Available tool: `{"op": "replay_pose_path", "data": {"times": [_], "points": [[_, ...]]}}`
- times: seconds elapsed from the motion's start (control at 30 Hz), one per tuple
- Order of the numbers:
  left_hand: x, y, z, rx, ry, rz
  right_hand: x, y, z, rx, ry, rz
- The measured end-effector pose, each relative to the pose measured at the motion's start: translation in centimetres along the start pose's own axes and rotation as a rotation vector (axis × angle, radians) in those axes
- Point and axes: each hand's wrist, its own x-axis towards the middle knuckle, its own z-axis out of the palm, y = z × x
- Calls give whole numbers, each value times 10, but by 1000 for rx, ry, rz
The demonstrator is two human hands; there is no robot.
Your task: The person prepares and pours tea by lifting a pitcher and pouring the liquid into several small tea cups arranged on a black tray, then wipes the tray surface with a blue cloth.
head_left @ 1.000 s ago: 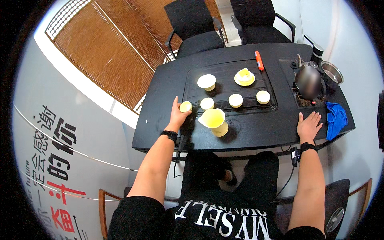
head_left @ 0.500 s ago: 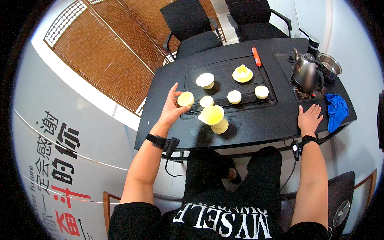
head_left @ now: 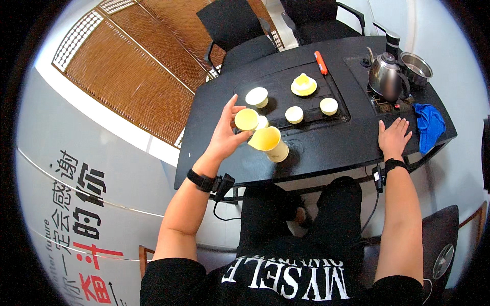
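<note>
Left hand (head_left: 223, 131): cup (head_left: 246, 120) held between thumb and fingers, raised above the tray's near left corner. Jug (head_left: 277, 151) just beside, toward desk (head_left: 332, 150) near edge. Right hand (head_left: 394, 137) flat, near right corner, by blue cloth (head_left: 430, 125). Tray (head_left: 280, 84): bowl (head_left: 256, 96) toward left edge; saucer (head_left: 304, 93) farther right; three small cups (head_left: 294, 115) along near edge. Kettle (head_left: 382, 76) and pot (head_left: 416, 71) toward desk's right edge.

Brown woven folding screen with white lattice corners (head_left: 130, 66), pale grey wall with black and red lettering (head_left: 51, 130), two black armchairs with armrests (head_left: 229, 30), black rectangular table (head_left: 332, 150), pale floor (head_left: 219, 232).
</note>
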Motion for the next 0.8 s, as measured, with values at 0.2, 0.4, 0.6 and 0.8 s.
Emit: {"op": "replay_pose_path", "data": {"times": [0.2, 0.4, 0.6, 0.8], "points": [[0, 3, 4, 123, 0, 26, 2, 1, 5, -5, 19, 5], [0, 1, 7, 186, -11, 43, 2, 1, 4, -7, 12, 8], [0, 1, 10, 277, -18, 93, 2, -1, 2, -18, -6, 14], [-1, 9, 14, 355, -10, 125, 3, 1, 6, -8, 20, 12]]}}
